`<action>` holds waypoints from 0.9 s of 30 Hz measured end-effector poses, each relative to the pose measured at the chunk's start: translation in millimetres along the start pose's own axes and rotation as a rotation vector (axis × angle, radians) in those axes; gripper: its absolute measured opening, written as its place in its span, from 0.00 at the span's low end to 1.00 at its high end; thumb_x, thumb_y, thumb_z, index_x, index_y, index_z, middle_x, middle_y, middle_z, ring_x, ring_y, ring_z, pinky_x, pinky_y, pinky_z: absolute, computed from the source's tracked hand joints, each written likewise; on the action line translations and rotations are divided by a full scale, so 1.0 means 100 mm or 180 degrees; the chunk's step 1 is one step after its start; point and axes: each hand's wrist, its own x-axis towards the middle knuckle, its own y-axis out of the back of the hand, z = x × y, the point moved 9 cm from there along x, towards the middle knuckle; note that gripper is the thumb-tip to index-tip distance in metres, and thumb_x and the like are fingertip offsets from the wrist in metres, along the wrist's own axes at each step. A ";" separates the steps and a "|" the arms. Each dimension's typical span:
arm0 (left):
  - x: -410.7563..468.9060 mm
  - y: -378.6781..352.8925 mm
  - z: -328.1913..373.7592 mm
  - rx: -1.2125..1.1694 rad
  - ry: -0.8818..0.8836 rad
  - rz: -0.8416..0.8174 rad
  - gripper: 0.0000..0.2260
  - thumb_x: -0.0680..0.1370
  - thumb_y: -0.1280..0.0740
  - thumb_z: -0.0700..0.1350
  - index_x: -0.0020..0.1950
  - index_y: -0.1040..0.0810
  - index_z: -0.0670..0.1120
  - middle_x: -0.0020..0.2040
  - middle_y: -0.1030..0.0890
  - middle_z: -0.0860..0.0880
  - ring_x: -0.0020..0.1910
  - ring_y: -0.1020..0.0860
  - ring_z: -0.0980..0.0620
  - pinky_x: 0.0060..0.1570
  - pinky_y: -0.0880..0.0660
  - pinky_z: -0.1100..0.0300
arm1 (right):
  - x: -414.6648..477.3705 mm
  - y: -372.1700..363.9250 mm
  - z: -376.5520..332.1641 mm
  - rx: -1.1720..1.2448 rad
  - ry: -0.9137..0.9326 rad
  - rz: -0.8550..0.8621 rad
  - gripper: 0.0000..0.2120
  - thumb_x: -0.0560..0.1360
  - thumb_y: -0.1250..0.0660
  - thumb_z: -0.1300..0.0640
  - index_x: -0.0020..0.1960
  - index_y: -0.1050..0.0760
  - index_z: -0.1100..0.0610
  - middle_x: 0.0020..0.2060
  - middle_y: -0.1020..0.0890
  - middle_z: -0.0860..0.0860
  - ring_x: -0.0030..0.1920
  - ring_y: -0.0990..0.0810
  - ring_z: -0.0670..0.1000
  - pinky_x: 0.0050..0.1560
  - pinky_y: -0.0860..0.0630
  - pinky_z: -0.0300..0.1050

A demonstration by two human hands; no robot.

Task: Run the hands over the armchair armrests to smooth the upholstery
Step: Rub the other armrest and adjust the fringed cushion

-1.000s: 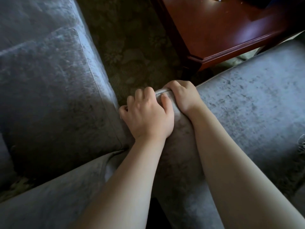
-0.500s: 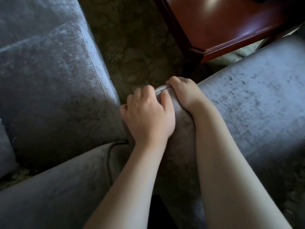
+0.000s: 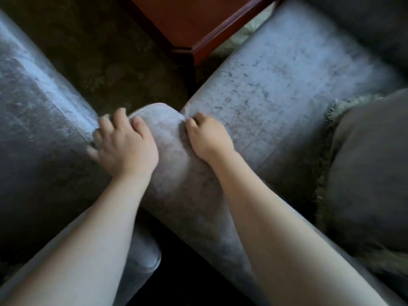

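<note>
Looking down through the head camera, I see both bare hands set on the rounded front end of a grey velvet armrest (image 3: 174, 155) that runs from the lower right up toward the middle of the view. My left hand (image 3: 128, 146) lies palm down on the armrest's left flank, fingers spread and draped over the edge, the thumb resting near the piped seam at the tip; it grips nothing, just presses flat against the fabric, and its outer fingers are blurred. My right hand (image 3: 207, 138) sits on the opposite flank, its fingers curled down into the crease where the armrest meets the seat cushion (image 3: 287, 89), so I cannot tell how much fabric, if any, it pinches. A second grey upholstered piece (image 3: 39, 120) fills the left side, touching the left hand's fingertips. Beyond the armrest's tip lies dark patterned carpet (image 3: 99, 47), and a reddish wooden table (image 3: 194, 21) stands at the top. A fringed throw pillow (image 3: 364, 168) rests on the seat at the right.
</note>
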 end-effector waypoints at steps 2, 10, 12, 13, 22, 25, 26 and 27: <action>-0.08 0.00 0.24 0.0398 -0.0321 -0.0199 0.23 0.79 0.46 0.52 0.73 0.40 0.47 0.74 0.41 0.41 0.72 0.42 0.39 0.69 0.49 0.36 | -0.51 0.26 0.62 -0.0135 -0.0395 0.0058 0.18 0.79 0.49 0.44 0.48 0.27 0.56 0.53 0.22 0.58 0.54 0.25 0.59 0.46 0.34 0.48; -3.26 -0.92 1.91 0.1441 -0.3340 -0.2525 0.26 0.78 0.49 0.58 0.70 0.33 0.45 0.69 0.31 0.44 0.72 0.41 0.43 0.69 0.51 0.41 | -3.05 1.24 2.78 -0.0640 -0.2032 0.0666 0.16 0.78 0.47 0.45 0.53 0.23 0.50 0.50 0.19 0.52 0.49 0.22 0.55 0.47 0.26 0.47; -3.85 -1.03 2.12 0.1571 -0.3707 -0.2724 0.23 0.79 0.50 0.56 0.66 0.30 0.45 0.64 0.27 0.43 0.66 0.34 0.41 0.66 0.46 0.42 | -3.44 1.41 3.05 -0.0844 -0.2214 0.0924 0.14 0.78 0.44 0.48 0.51 0.22 0.53 0.49 0.19 0.55 0.48 0.22 0.57 0.47 0.26 0.48; -4.02 -1.09 2.21 0.1622 -0.3791 -0.2761 0.21 0.79 0.50 0.54 0.64 0.28 0.45 0.62 0.26 0.43 0.62 0.31 0.41 0.64 0.43 0.42 | -3.53 1.45 3.12 -0.0887 -0.2258 0.1051 0.14 0.77 0.43 0.50 0.49 0.22 0.56 0.47 0.19 0.56 0.47 0.22 0.59 0.45 0.27 0.48; -4.38 -1.36 2.50 0.1408 -0.3950 -0.2884 0.20 0.80 0.51 0.52 0.52 0.21 0.45 0.56 0.20 0.43 0.54 0.23 0.42 0.44 0.35 0.55 | -3.27 1.39 3.38 -0.0818 -0.2275 0.0540 0.22 0.79 0.51 0.48 0.54 0.22 0.58 0.56 0.20 0.59 0.54 0.22 0.59 0.48 0.29 0.46; -4.32 -1.35 2.48 0.1380 -0.3812 -0.2934 0.21 0.80 0.52 0.53 0.56 0.22 0.45 0.59 0.21 0.42 0.55 0.24 0.42 0.45 0.33 0.55 | -3.16 1.37 3.42 -0.0519 -0.2292 0.0188 0.22 0.79 0.50 0.49 0.60 0.24 0.59 0.61 0.23 0.59 0.59 0.24 0.59 0.51 0.30 0.46; -4.32 -1.34 2.47 0.1362 -0.3800 -0.2948 0.22 0.80 0.52 0.53 0.58 0.23 0.45 0.60 0.22 0.42 0.56 0.24 0.42 0.47 0.33 0.54 | -3.15 1.38 3.42 -0.0485 -0.2295 0.0200 0.22 0.79 0.50 0.48 0.61 0.25 0.59 0.62 0.24 0.60 0.60 0.24 0.60 0.53 0.30 0.46; -4.33 -1.33 2.46 0.1340 -0.3825 -0.2953 0.22 0.80 0.52 0.53 0.60 0.24 0.46 0.61 0.23 0.42 0.57 0.25 0.42 0.48 0.32 0.54 | -3.16 1.38 3.42 -0.0489 -0.2287 0.0232 0.23 0.79 0.50 0.47 0.63 0.26 0.59 0.63 0.25 0.60 0.61 0.25 0.60 0.54 0.30 0.46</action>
